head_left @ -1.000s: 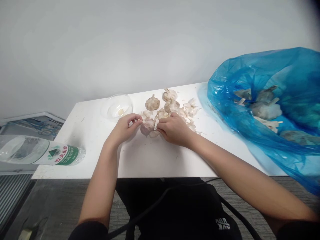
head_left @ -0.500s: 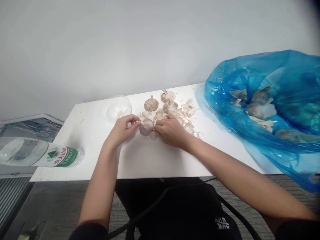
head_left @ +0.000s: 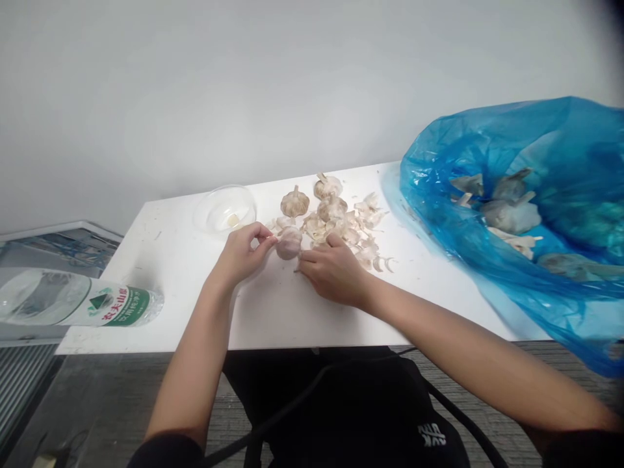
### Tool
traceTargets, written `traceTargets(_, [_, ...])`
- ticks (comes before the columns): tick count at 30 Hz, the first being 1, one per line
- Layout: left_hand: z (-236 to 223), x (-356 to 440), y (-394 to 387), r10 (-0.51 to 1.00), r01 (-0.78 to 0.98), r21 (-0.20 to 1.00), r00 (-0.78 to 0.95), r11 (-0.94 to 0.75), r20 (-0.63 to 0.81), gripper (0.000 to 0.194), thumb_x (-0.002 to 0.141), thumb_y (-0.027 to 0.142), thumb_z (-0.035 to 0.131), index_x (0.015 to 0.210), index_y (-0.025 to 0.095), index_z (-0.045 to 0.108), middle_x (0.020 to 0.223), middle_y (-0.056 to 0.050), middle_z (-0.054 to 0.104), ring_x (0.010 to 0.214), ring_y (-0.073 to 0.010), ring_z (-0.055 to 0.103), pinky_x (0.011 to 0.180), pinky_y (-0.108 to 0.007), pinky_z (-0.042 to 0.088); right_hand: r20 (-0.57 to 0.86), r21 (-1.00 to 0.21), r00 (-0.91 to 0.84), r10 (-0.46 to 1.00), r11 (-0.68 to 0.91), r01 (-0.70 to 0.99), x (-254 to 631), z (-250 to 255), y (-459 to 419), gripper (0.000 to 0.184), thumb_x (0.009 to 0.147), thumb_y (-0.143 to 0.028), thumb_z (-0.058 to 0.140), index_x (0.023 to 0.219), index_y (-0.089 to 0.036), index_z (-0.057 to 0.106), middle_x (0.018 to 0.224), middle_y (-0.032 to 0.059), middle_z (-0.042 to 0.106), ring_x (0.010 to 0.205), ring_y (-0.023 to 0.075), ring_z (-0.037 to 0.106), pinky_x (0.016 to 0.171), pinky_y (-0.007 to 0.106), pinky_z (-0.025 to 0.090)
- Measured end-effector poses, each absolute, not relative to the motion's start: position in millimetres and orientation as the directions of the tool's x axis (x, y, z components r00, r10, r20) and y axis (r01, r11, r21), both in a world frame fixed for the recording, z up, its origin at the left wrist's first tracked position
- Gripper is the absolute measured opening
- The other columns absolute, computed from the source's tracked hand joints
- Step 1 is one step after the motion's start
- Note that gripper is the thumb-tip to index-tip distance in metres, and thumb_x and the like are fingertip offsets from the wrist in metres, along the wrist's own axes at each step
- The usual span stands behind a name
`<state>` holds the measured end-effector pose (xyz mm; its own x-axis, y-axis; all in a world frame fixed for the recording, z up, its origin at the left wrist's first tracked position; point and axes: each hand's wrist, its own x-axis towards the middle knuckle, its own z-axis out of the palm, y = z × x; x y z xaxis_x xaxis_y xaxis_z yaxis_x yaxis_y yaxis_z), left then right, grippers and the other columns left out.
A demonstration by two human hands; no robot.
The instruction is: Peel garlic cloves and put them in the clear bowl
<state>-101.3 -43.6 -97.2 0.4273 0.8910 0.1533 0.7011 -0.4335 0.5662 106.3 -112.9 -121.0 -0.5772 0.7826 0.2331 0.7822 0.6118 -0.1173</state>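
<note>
A pale, purplish garlic bulb (head_left: 289, 244) is pinched at its left side by the thumb and fingers of my left hand (head_left: 247, 252), over the front part of the pile. Curled fingers of my right hand (head_left: 331, 266) are close against the bulb's right side. A tiny pale bit shows below those fingertips; what they pinch is mostly hidden. Behind the hands sit whole garlic bulbs with stems, one garlic bulb (head_left: 295, 202) at the left. Loose garlic skins (head_left: 368, 211) are heaped beside and behind my right hand.
A clear bowl (head_left: 202, 214) with a pale clove in it stands at the back left of the white table (head_left: 292, 318). At the left edge is a large water bottle (head_left: 119, 304). An open blue plastic bag (head_left: 429, 149) with garlic inside covers the right end, near the wall.
My right hand has moved slightly down toward me, its fingertips now lower beside the bulb. The bulb has tilted and shifted slightly up and right in my left hand's pinch.
</note>
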Motion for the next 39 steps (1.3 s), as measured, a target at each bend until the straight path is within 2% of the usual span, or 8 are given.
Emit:
traceTargets(7, [-91,-100,-45,0.908,0.706,0.594,0.406,-0.385,0.106,0.016,0.088,0.033,0.055,0.081,0.019,0.061,0.083,-0.003,0.067,0.077,-0.0161,0.058,0.067,-0.029,0.045,0.220,-0.085,-0.458,0.861,0.485,0.871,119,-115,-110,0.026,0.090,-0.017,0.049,0.075,-0.015,0.070,0.077,0.0052,0.067,0.069,0.0171,0.051,0.071,0.037,0.016])
traceTargets(14, [-91,-99,-45,0.931,0.709,0.628,0.359,-0.321,0.070,0.017,0.087,0.034,0.055,0.080,0.019,0.060,0.083,-0.003,0.066,0.075,-0.0155,0.055,0.068,-0.029,0.044,0.363,-0.093,-0.317,0.876,0.372,0.924,132,-109,-104,0.034,0.097,-0.025,0.044,0.075,-0.016,0.068,0.077,0.0057,0.067,0.068,0.0162,0.050,0.069,0.035,0.016])
traceTargets(20, [-96,-96,-43,0.963,0.593,0.779,0.264,-0.205,0.052,0.020,0.085,0.035,0.056,0.078,0.017,0.058,0.075,-0.001,0.058,0.069,-0.0132,0.050,0.064,-0.028,0.038,0.546,-0.110,-0.281,0.789,0.400,0.910,134,-111,-105,0.037,0.100,-0.028,0.041,0.074,-0.017,0.065,0.072,0.0031,0.062,0.062,0.0136,0.044,0.068,0.034,0.017])
traceTargets(25, [-95,-96,-43,0.954,0.476,0.878,0.284,-0.054,-0.095,0.025,0.082,0.037,0.057,0.070,0.015,0.057,0.067,0.000,0.053,0.064,-0.0115,0.046,0.063,-0.027,0.035,0.662,-0.092,-0.363,0.656,0.551,0.829,136,-110,-106,0.034,0.100,-0.028,0.044,0.076,-0.018,0.066,0.068,-0.0002,0.058,0.063,0.0132,0.043,0.070,0.032,0.021])
traceTargets(29, [-98,-99,-40,0.946,0.471,0.882,0.281,0.008,-0.159,0.024,0.079,0.036,0.059,0.068,0.015,0.058,0.066,0.000,0.052,0.063,-0.0113,0.045,0.064,-0.027,0.034,0.646,-0.062,-0.406,0.646,0.575,0.816,136,-113,-103,0.034,0.101,-0.030,0.045,0.077,-0.019,0.067,0.069,-0.0008,0.057,0.065,0.0132,0.042,0.070,0.032,0.020])
traceTargets(39, [-104,-103,-37,0.945,0.542,0.834,0.315,-0.102,-0.089,0.024,0.081,0.038,0.059,0.073,0.016,0.062,0.069,0.000,0.053,0.067,-0.0123,0.046,0.064,-0.028,0.034,0.544,-0.150,-0.402,0.736,0.557,0.817,137,-127,-92,0.033,0.103,-0.030,0.043,0.085,-0.021,0.070,0.079,0.0001,0.062,0.068,0.0126,0.045,0.070,0.032,0.018])
